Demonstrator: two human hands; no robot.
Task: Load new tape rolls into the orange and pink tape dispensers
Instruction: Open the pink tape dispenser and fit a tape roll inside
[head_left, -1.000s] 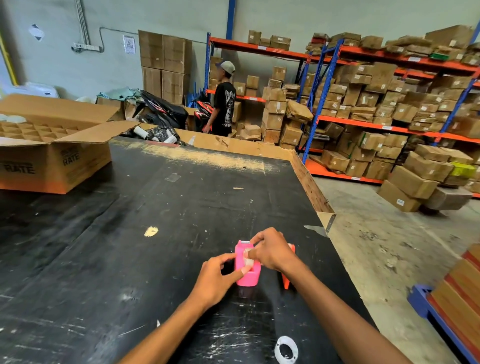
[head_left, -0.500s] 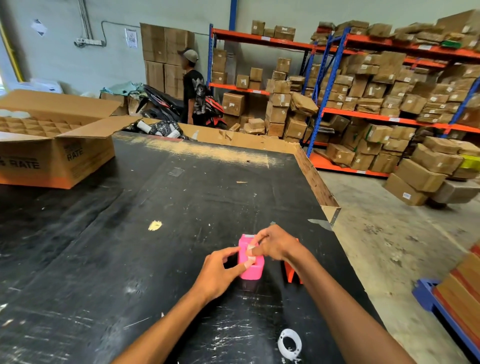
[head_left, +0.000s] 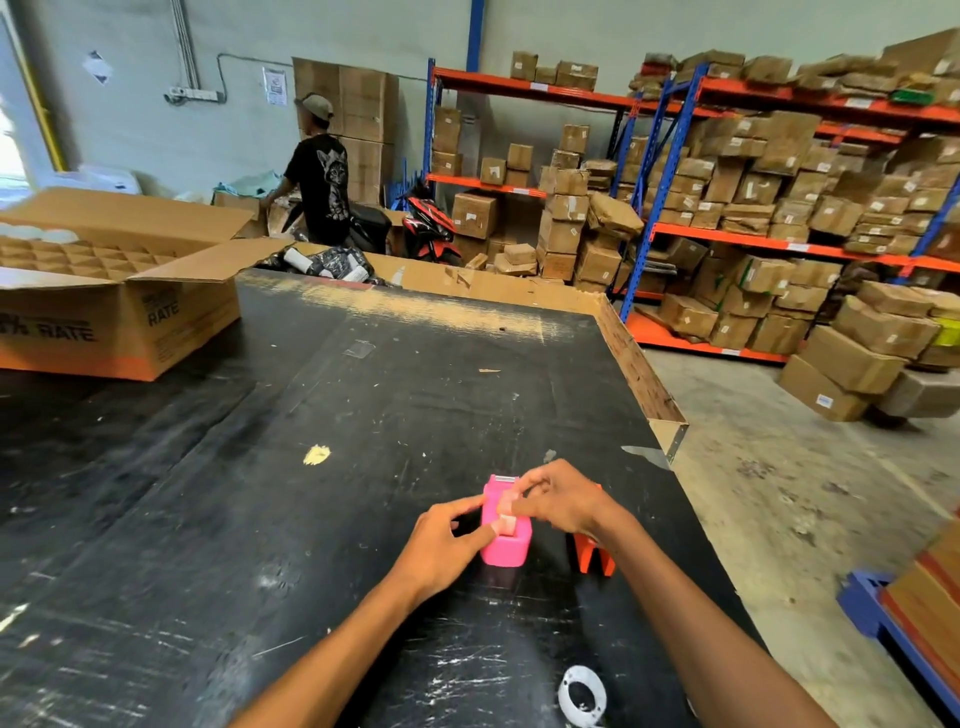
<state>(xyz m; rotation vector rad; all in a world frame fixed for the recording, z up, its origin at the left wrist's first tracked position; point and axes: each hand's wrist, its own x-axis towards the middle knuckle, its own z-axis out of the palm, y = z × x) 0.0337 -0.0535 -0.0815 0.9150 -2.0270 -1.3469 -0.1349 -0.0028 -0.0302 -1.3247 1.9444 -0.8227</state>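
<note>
A pink tape dispenser (head_left: 506, 545) stands on the black table (head_left: 311, 467), its metal cutter pointing away from me. A tape roll (head_left: 506, 514) sits in its top slot. My left hand (head_left: 441, 545) presses thumb and fingers against the dispenser's left side and the roll. My right hand (head_left: 561, 499) pinches the tape at the top of the roll from the right. The orange tape dispenser (head_left: 592, 558) stands just right of the pink one, mostly hidden behind my right wrist.
A white empty tape core (head_left: 582, 693) lies near the table's front edge. An open cardboard box (head_left: 130, 312) with dividers sits at the far left. The table's right edge (head_left: 649, 384) drops to the floor. A person (head_left: 317, 176) stands beyond the table, by a motorbike and shelves of boxes.
Both hands stay on the pink dispenser, fingers shifting slightly on the roll. The person in the background has walked left. My view has tilted a little.
</note>
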